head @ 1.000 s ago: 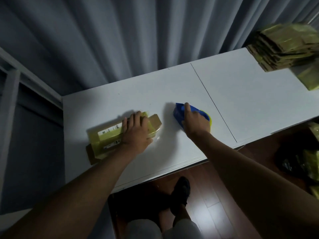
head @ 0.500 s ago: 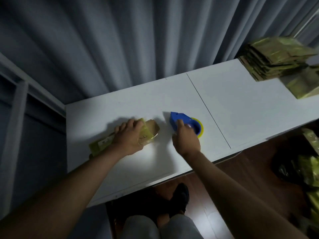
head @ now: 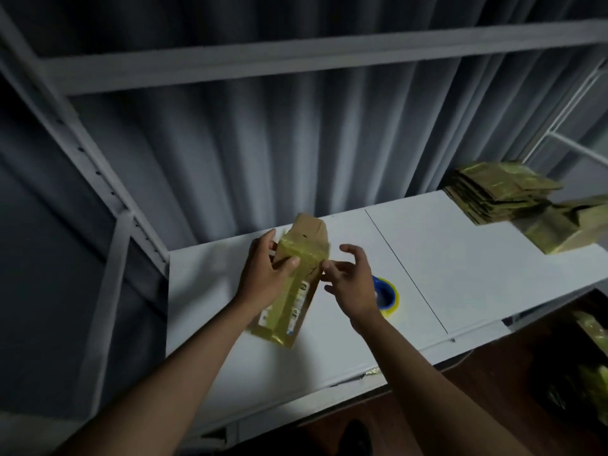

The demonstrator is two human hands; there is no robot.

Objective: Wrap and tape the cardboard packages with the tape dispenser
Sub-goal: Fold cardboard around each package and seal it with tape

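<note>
Cardboard box [head: 297, 278] is tipped up off the table [head: 477, 274], gripped by the left hand [head: 266, 278]. The right hand [head: 352, 281] is beside it, fingers apart, holding nothing. The tape roll [head: 386, 296] lies behind that hand. The box looks taped; next, put it aside.

grey pleated curtain [head: 263, 153], white shelf frame [head: 296, 62], white table [head: 460, 274], wooden floor [head: 493, 390]
</note>
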